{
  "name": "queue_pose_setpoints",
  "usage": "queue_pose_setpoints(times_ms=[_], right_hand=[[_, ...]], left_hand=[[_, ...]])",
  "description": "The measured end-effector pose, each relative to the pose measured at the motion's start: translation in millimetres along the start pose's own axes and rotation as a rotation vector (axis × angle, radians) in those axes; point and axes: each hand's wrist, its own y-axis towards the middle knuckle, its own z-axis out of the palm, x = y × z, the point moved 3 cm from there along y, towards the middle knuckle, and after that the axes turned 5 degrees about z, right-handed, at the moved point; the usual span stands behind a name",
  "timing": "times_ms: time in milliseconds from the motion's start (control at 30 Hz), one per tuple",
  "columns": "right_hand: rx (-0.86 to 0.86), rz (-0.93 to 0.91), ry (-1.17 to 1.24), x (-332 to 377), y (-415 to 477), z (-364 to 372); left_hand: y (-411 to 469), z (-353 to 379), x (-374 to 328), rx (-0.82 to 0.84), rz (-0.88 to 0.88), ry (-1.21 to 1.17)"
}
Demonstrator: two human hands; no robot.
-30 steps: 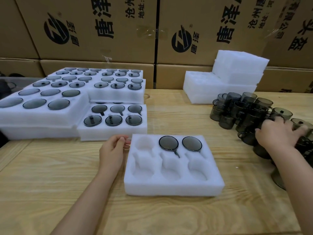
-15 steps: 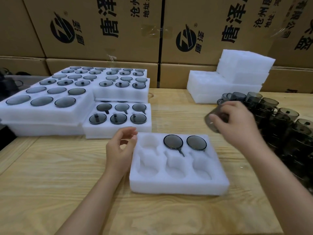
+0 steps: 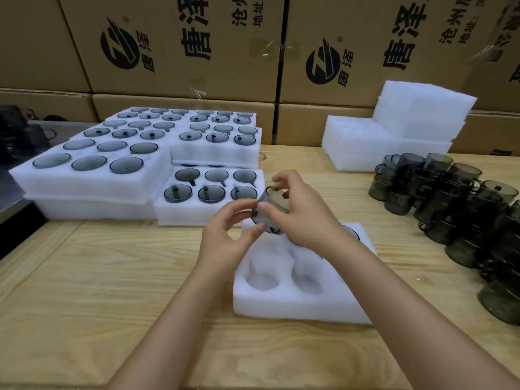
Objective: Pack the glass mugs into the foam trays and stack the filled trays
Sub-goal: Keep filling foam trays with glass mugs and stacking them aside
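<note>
Pale pine tabletop [image 3: 112,291], printed brown cardboard cartons [image 3: 183,80] behind; above the white foam tray [image 3: 281,308], left hand [image 3: 225,240] and right hand [image 3: 306,220] pinch a smoky glass mug [image 3: 263,213].

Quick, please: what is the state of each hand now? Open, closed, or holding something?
Left hand: pinches the mug at its side.
Right hand: grips the same mug, above the tray.

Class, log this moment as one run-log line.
step: pack mug | right hand: holds mug | left hand: pinches mug | place: above foam tray | visible front pockets: empty
</note>
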Motion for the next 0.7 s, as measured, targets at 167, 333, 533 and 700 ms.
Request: queue_pose_setpoints(times_ms=[167,333,533,700], right_hand=[[0.133,-0.017,-0.034,-8.5,4.0,5.2],[0.184,-0.042,-0.082,-12.3,5.5,13.0],[0.224,-0.131,-0.251,-11.0,4.2,18.2],[0.286,-0.186,-0.408,-6.3,8.9,23.9]], left_hand=[[0.6,-1.4,12.5,0.033,-0.022,0.112],[0.0,-4.0,17.8,0.132,-0.044,0.143],[-3.5,-1.7,24.9,0.167,-0.143,-0.016],[-2.5,-3.3,30.8,0.166,-0.173,-0.103]])
